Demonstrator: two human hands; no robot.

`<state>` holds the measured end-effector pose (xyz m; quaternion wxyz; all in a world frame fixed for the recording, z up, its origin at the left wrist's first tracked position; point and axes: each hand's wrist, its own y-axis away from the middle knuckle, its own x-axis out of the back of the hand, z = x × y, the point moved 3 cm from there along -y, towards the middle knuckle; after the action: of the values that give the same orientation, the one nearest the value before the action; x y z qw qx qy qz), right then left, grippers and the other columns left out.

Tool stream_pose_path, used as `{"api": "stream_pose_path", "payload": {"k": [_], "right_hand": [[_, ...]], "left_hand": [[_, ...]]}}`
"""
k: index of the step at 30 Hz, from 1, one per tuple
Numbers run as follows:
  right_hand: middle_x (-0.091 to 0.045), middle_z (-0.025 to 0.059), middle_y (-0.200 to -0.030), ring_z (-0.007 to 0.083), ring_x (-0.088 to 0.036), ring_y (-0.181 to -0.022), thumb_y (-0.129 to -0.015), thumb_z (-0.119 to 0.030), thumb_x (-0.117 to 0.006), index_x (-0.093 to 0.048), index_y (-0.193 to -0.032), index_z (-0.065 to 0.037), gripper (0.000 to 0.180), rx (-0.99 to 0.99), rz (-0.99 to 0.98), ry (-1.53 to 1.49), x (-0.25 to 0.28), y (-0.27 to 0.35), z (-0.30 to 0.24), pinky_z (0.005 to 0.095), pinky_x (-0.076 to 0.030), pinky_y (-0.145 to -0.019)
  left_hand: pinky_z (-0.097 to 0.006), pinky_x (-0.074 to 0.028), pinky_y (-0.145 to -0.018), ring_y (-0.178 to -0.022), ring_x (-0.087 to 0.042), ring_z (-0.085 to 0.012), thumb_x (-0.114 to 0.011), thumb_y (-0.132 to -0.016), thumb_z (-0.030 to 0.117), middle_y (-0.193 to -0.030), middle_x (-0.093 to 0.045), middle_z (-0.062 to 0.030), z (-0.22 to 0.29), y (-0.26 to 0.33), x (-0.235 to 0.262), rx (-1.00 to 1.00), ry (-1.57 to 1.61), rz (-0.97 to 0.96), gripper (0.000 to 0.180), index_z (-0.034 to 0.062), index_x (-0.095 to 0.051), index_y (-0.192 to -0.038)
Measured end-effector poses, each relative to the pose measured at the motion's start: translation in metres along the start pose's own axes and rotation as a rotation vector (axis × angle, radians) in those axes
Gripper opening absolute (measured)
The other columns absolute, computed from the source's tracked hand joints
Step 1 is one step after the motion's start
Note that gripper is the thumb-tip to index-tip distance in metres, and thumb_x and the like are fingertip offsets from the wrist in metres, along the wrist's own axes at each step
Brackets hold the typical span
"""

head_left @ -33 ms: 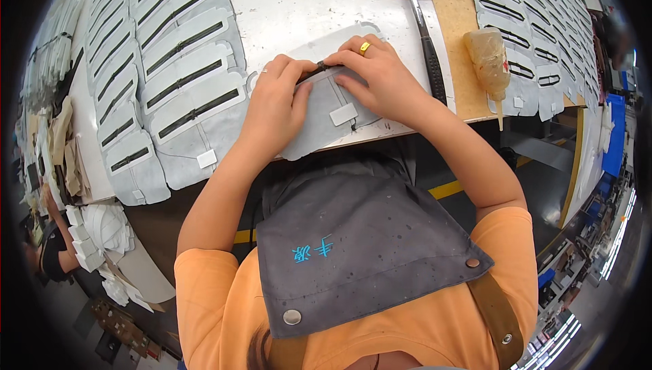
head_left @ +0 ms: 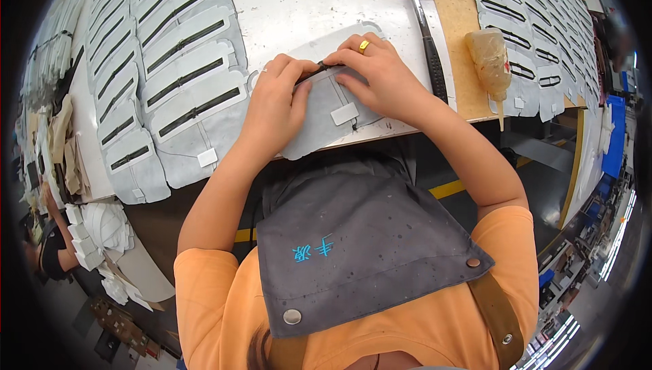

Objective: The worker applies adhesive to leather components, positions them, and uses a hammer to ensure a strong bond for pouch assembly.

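Observation:
In front of me a grey fabric or leather panel lies on the white table, a black zipper-like strip set in its pale slot. Fingers of my left hand are closed in a pinch on the strip near its middle. From the other side my right hand, with a yellow ring, pinches it too, so both sets of fingertips nearly meet. My fingers hide part of the strip. Below my right hand a small white tag hangs by a cord on the panel.
Overlapping rows of similar panels cover the left; more panels lie far right. A hammer with a yellow-and-black head and a cloudy squeeze bottle lie right of my hands. Another person's arm shows far left.

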<state>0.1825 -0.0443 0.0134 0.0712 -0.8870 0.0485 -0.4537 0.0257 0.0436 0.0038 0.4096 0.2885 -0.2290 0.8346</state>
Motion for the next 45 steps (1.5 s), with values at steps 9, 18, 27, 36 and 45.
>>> {"api": "stream_pose_path", "payload": {"k": [9, 18, 27, 36, 45], "right_hand": [[-0.06, 0.0001, -0.098, 0.0209, -0.055, -0.098, -0.084, -0.011, -0.061, -0.064, -0.095, -0.012, 0.011, 0.101, -0.04, 0.089, -0.001, -0.006, -0.002, 0.0368, -0.042, -0.077], [-0.059, -0.0001, -0.098, 0.0187, -0.054, -0.091, -0.077, -0.009, -0.061, -0.062, -0.091, -0.011, 0.014, 0.305, 0.032, 0.461, -0.01, 0.004, -0.021, 0.0338, -0.042, -0.073], [-0.06, 0.0051, -0.1, 0.0234, -0.058, -0.095, -0.079, -0.005, -0.063, -0.063, -0.104, -0.007, 0.026, 0.07, 0.17, 0.102, -0.002, 0.011, -0.007, 0.0351, -0.045, -0.082], [-0.062, 0.0061, -0.104, 0.024, -0.058, -0.1, -0.083, -0.009, -0.062, -0.06, -0.108, -0.007, 0.025, 0.085, 0.147, 0.247, 0.003, 0.014, -0.016, 0.0359, -0.044, -0.085], [-0.061, 0.0035, -0.108, 0.0212, -0.056, -0.103, -0.083, -0.01, -0.063, -0.06, -0.11, -0.01, 0.027, 0.103, 0.104, 0.156, -0.018, 0.003, -0.026, 0.0351, -0.04, -0.086]], "left_hand": [[-0.035, -0.046, -0.075, -0.088, -0.056, -0.0264, -0.059, -0.083, -0.004, -0.093, -0.058, -0.0103, 0.001, 0.005, 0.0, -0.085, -0.03, 0.083, 0.02, 0.0025, -0.067, -0.1], [-0.037, -0.045, -0.077, -0.089, -0.054, -0.0287, -0.059, -0.081, -0.006, -0.093, -0.058, -0.0103, 0.003, 0.006, -0.002, -0.133, -0.061, 0.106, 0.022, 0.0021, -0.066, -0.1], [-0.035, -0.044, -0.075, -0.086, -0.052, -0.0259, -0.06, -0.075, -0.006, -0.093, -0.056, -0.0053, 0.006, 0.009, -0.005, -0.186, -0.162, 0.123, 0.035, 0.0068, -0.066, -0.106], [-0.037, -0.044, -0.076, -0.087, -0.052, -0.0278, -0.059, -0.076, -0.006, -0.094, -0.055, -0.0086, 0.007, 0.011, -0.008, -0.159, -0.198, 0.133, 0.033, 0.0065, -0.065, -0.106], [-0.039, -0.044, -0.078, -0.09, -0.053, -0.0315, -0.059, -0.083, -0.003, -0.096, -0.055, -0.0129, -0.001, 0.023, 0.01, -0.076, -0.135, 0.129, 0.022, 0.0015, -0.062, -0.104]]}}
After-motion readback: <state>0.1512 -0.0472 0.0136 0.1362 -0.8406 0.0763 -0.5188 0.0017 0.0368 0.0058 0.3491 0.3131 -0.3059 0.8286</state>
